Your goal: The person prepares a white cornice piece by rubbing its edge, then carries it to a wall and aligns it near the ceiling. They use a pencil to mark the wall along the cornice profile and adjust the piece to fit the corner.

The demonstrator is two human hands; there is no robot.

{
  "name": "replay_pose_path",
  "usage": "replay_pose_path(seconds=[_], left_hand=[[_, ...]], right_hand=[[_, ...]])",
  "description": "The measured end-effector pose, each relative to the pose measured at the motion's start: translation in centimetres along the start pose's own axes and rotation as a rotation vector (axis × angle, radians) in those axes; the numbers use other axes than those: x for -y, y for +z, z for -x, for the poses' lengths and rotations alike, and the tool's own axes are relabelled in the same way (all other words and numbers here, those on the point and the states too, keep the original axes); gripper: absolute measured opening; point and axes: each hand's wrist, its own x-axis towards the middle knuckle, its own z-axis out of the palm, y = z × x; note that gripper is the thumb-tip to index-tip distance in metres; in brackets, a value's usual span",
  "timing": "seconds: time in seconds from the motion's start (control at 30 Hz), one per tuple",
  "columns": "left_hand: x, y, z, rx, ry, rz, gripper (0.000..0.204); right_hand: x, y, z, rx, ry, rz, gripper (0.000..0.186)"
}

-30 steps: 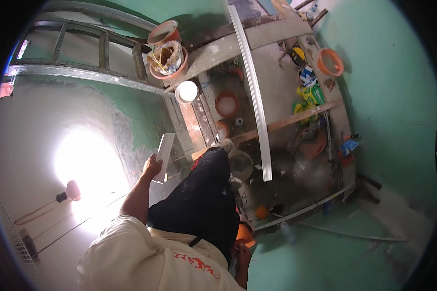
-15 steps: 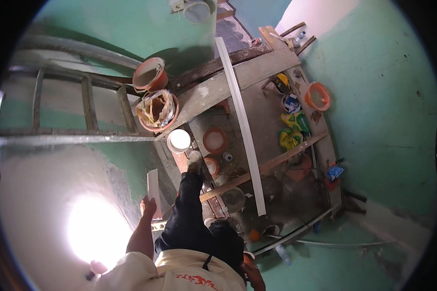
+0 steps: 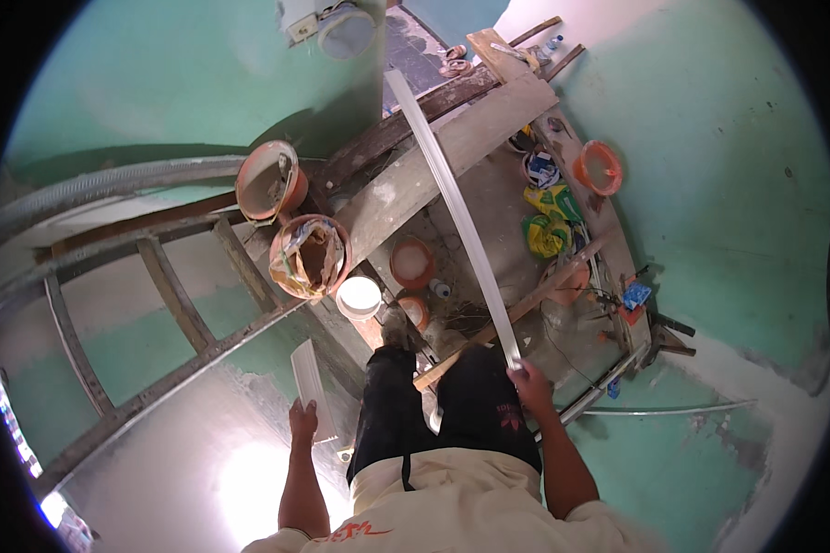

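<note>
My left hand [image 3: 303, 417] grips a short piece of white moulding [image 3: 312, 385], held upright beside my left leg. My right hand [image 3: 528, 382] has closed round the lower end of a long white moulding strip [image 3: 461, 221], which slants up across the wooden scaffold planks [image 3: 373, 207]. Below me my dark-trousered legs show, one foot on a board near a white bucket [image 3: 360, 297]. Orange tubs [image 3: 412, 263] sit lower down, between the planks.
A ladder [image 3: 171, 290] lies across at the left. Two orange buckets [image 3: 309, 256] stand at its end. Yellow-green bags [image 3: 549, 238], another orange bucket [image 3: 598, 168] and a blue packet [image 3: 635, 295] lie along the right side. Green, patchy walls surround the scaffold; a pale lamp [image 3: 346, 32] is at the top.
My right hand has come up from beside my hip onto the long strip's lower end. My left hand still carries the short piece. The view has turned and shifted forward.
</note>
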Motion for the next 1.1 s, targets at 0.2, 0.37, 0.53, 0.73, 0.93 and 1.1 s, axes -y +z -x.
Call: replay_pose_path(seconds=[0.2, 0.37, 0.53, 0.73, 0.93, 1.1], left_hand=[[-1.2, -3.0, 0.0, 0.08, -0.051, -0.03, 0.046], [-8.1, -6.7, -0.5, 0.187, -0.165, -0.105, 0.038], [-19.5, -9.8, -3.0, 0.224, -0.319, -0.167, 0.04], [-33.1, -12.4, -9.9, 0.374, -0.433, -0.411, 0.036], [-40.2, -11.0, -14.7, 0.427, -0.495, -0.41, 0.031], [-37.0, -12.0, -15.3, 0.52, -0.552, -0.264, 0.036]], right_hand=[[6.1, 1.8, -15.5, -0.078, -0.131, -0.023, 0.052], [11.8, 4.6, -32.3, -0.107, -0.118, -0.078, 0.057], [17.5, 9.7, -49.0, -0.128, -0.047, -0.055, 0.057], [20.6, 16.2, -67.6, -0.078, 0.066, 0.129, 0.057], [22.9, 18.6, -76.8, -0.141, 0.044, 0.308, 0.055], [22.2, 20.0, -79.0, -0.138, 0.045, 0.279, 0.054]])
